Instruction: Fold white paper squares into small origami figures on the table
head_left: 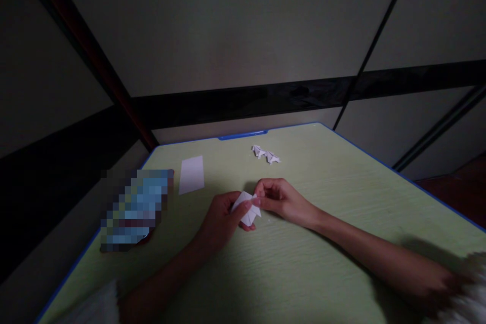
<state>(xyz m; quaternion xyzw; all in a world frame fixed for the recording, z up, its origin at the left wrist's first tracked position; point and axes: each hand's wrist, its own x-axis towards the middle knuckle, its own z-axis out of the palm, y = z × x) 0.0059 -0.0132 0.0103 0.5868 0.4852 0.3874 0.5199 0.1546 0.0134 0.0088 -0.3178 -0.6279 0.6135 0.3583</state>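
A partly folded piece of white paper (247,216) with creases and small pointed flaps is held between both hands, just above the table. My left hand (225,215) grips it from the left, thumb on top and fingers underneath. With thumb and index finger, my right hand (279,197) pinches a flap at the paper's upper right edge. Beyond the hands lie two small folded white paper figures (271,157), side by side. To the left, a flat white sheet of paper (192,175) rests on the table.
The pale green table (341,187) has a blue rim and a blue handle (243,135) at its far edge. A blurred-out bluish object (138,210) lies at the left edge. Cabinet panels (243,30) with a dark band stand right behind the table.
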